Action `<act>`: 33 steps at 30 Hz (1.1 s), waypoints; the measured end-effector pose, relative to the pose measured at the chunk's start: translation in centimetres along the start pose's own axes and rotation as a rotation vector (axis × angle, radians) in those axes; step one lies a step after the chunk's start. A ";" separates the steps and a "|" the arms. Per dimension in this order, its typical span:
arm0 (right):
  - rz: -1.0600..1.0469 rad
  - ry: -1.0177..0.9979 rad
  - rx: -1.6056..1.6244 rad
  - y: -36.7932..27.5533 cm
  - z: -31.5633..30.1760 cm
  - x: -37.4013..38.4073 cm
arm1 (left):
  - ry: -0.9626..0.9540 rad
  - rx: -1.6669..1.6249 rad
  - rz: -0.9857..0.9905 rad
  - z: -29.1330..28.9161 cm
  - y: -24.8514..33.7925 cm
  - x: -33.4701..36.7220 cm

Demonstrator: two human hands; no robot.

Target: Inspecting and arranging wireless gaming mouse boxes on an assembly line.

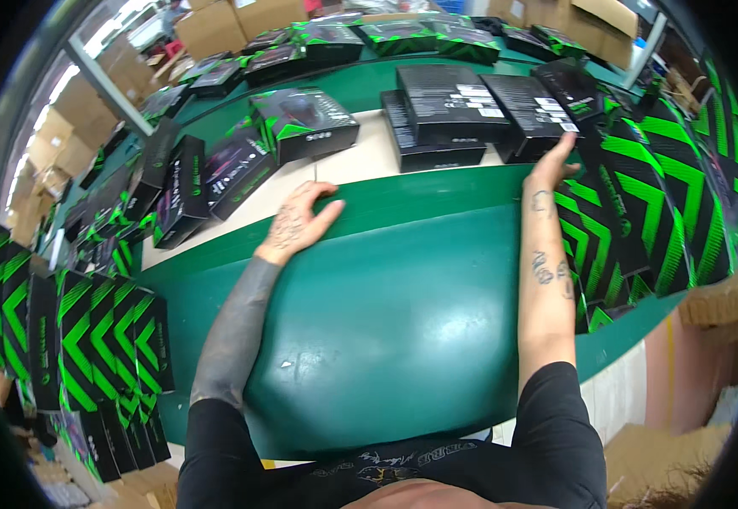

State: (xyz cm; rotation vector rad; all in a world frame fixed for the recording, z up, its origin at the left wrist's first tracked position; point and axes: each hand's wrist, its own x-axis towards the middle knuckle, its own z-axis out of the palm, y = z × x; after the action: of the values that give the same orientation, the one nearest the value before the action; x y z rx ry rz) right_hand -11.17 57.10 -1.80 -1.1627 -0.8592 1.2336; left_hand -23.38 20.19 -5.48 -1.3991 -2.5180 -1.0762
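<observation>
My left hand [303,222] rests on the green tabletop at the near edge of a pale board [367,161], thumb and fingers apart, holding nothing. Above it, a black and green box [305,125] lies tilted with its printed front up. My right hand [550,166] reaches out to the near right corner of a black box [526,114] with white labels; its index finger is stretched along that corner. Whether it presses on the box I cannot tell. Left of that box, another labelled black box [450,102] lies on top of a similar black box [441,155].
Upright black boxes with green chevrons [632,204] crowd the right side, and more chevron boxes [102,339] are stacked at the left edge. Several tilted boxes [184,191] lean together at the back left. Further boxes [396,36] line the far surface, with brown cartons [209,32] behind.
</observation>
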 end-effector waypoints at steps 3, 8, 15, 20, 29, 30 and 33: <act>-0.187 0.106 -0.116 0.4 1.1 2.1 | -0.020 -0.114 -0.211 3.1 2.3 3.1; -0.282 0.032 0.023 3.8 2.5 4.6 | -0.001 -0.949 -0.460 8.8 3.2 11.1; -0.321 -0.281 -0.068 5.7 2.0 4.5 | 0.204 -1.022 -0.402 7.4 2.4 14.6; -0.024 -0.745 0.100 5.8 3.9 2.6 | 0.226 -1.234 -0.579 1.6 -3.2 13.3; 0.387 -1.015 0.287 3.1 2.9 1.1 | 0.076 -1.196 -0.680 -1.6 1.4 12.8; 0.480 -1.063 0.282 2.8 2.9 1.6 | 0.100 -1.170 -0.732 -2.3 2.1 12.7; 0.537 -1.141 0.293 1.7 1.5 0.3 | 0.175 -1.123 -0.694 -4.5 5.1 9.8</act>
State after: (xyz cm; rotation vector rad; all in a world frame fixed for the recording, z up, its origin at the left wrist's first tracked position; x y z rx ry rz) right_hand -12.98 57.61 -3.09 -0.3604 -1.1316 2.4587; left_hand -26.38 26.27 4.36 -0.3149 -2.2920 -2.8378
